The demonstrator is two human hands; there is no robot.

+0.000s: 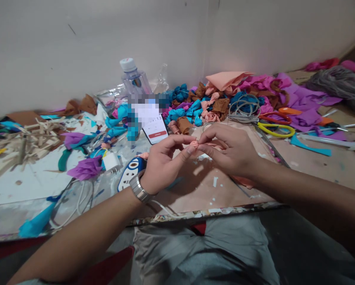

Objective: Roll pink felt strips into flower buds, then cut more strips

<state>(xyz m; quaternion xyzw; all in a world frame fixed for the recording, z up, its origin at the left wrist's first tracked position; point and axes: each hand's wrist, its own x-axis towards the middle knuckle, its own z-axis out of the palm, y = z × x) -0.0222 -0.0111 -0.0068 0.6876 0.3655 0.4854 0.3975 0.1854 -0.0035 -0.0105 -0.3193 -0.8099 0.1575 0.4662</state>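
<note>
Pinched between the fingertips of both hands is a small crumpled piece of peach crepe paper [195, 145]. My left hand [168, 158], with a metal watch [139, 188] at the wrist, grips it from the left between thumb and index finger. From the right, my right hand [232, 148] closes thumb and fingers on the same piece. Its far end is covered by the fingers. Both hands are above the table's brown board [192, 190], which has white paper scraps on it. More peach paper [243, 182] lies partly hidden under my right hand.
Crumpled coloured paper pieces [180, 114] are heaped along the wall. A phone [155, 128], a bottle [134, 81] and a power strip [131, 174] stand or lie left of centre. Scissors [276, 130] with yellow and red handles rest at right. Wood sticks [31, 144] are piled at left.
</note>
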